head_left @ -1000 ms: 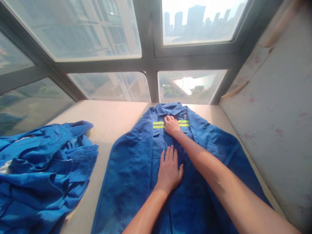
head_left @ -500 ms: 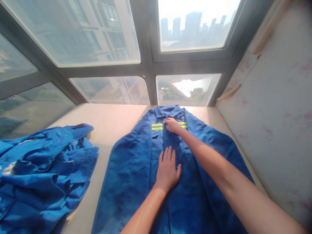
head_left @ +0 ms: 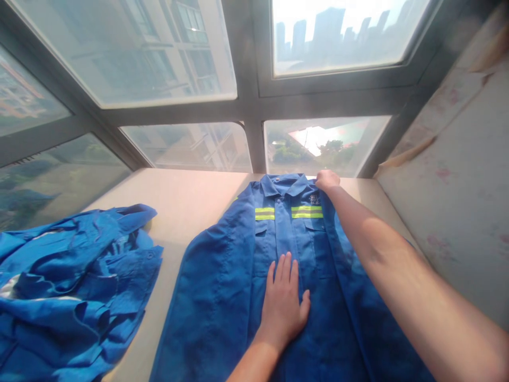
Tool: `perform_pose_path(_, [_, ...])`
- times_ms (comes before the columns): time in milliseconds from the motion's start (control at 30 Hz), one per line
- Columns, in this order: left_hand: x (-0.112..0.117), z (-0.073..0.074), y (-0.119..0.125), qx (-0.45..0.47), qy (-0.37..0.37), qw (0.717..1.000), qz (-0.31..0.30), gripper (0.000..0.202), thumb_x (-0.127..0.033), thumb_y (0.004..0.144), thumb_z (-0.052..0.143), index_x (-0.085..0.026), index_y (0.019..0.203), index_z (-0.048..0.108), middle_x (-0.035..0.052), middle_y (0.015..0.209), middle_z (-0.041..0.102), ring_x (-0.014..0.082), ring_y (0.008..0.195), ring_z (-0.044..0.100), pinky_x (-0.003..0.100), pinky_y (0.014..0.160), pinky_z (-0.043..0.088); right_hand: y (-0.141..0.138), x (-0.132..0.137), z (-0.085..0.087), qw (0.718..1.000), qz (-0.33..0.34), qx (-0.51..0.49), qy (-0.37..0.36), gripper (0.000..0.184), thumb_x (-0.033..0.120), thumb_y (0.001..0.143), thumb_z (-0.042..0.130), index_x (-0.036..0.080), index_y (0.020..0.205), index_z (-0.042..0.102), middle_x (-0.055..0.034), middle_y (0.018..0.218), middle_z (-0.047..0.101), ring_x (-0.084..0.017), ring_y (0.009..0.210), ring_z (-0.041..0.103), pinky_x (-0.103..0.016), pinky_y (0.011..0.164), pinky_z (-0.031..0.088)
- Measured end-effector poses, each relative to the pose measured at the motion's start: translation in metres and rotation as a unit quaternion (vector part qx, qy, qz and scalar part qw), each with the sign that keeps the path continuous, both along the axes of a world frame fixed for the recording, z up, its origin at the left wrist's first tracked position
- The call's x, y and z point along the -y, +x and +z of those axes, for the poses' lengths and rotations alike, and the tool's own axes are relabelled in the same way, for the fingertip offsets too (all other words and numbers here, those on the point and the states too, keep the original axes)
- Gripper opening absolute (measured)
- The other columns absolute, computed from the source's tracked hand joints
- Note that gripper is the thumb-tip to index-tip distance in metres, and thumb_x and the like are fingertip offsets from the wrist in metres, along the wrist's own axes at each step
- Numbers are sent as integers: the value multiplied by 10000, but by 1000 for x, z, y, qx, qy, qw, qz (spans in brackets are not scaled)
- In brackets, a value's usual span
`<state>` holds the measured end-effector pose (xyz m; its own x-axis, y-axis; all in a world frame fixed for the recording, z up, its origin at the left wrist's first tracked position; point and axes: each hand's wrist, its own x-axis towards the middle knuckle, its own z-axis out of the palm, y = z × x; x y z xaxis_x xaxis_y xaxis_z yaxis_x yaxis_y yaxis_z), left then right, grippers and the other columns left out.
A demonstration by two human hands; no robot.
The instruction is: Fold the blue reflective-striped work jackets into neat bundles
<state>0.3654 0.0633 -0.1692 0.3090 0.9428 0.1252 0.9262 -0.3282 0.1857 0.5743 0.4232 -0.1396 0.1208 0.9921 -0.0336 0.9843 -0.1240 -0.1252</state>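
Left hand (head_left: 284, 302) flat, fingers spread, pinning shirt (head_left: 222, 286); right hand (head_left: 327, 180) at collar shoulder — grip unclear; a hard tug could rumple the placket — pile (head_left: 71, 286) near.

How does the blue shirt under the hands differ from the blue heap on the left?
The spread work shirt lies flat and face up, collar toward the window; the crumpled pile is bunched and creased. The shirt shows its yellow-green reflective stripes; the pile shows only a pale patch. The left hand presses the shirt flat and the right hand is at its shoulder; nothing touches the pile. Both are the same blue cloth on one ledge.
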Motion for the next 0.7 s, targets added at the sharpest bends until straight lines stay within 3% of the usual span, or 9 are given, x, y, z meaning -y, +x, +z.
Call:
perform_pose_path(167, [0,0,0,2,-6,1000,-1,661,-394,928,476,-172,1535,339,72,1646,215,272,1517,179,487,1219,268,7,-7,-7,999,29,32,10,262,164,879,593,63,1075,735,-253,1080,678,-289,1008,661,-346,859,487])
perform_pose_path(300, [0,1,1,1,-10,1000,2,650,-394,929,474,-168,1527,352,71,1645,217,270,1516,182,484,1222,262,9,-6,-8,997,59,40,26,302,106,870,547,106,1110,730,-219,1137,675,-311,1125,603,-383,912,480])
perform_pose_path(433, [0,2,1,-1,-12,1000,3,648,-397,940,455,-162,1533,340,73,1647,206,271,1518,175,494,1221,259,3,-10,-8,993,114,8,21,300,203,861,592,233,1119,742,-115,1194,685,-261,1192,558,-336,973,442])
perform_pose_path(567, [1,3,0,-1,-13,1000,0,665,-391,934,468,-168,1544,323,71,1648,199,279,1517,180,501,1215,275,-6,-20,-13,994,105,-25,-14,272,285,824,637,217,1051,769,-98,1028,738,-225,973,655,-274,830,483])
perform_pose_path(700, [1,2,-1,-2,-21,1000,-3,669,-410,947,446,-179,1556,295,60,1655,170,275,1520,170,500,1219,266,-11,-27,-19,996,85,-42,-3,359,340,840,630,222,1165,729,-107,1105,726,-236,1002,659,-276,810,495])
